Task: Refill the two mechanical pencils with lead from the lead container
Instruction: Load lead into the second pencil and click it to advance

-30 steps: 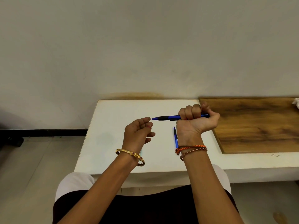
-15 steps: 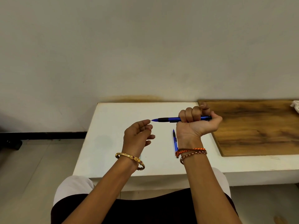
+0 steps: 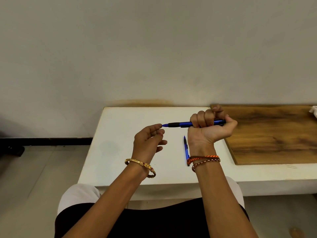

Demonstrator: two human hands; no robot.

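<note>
I count two blue pencils: one in my right hand (image 3: 208,127), one lying on the white table (image 3: 120,152) just beside my right wrist, its tip pointing away from me. The held pencil (image 3: 185,124) runs level, tip to the left, and my right fingers are curled tightly round its rear half, thumb near the end cap. My left hand (image 3: 148,140) is raised before the tip, fingers bent toward each other at the point; whether they pinch a lead I cannot tell (anything there is too thin to see). The second pencil (image 3: 186,148) lies flat. One wooden board (image 3: 274,134) lies to the right.
</note>
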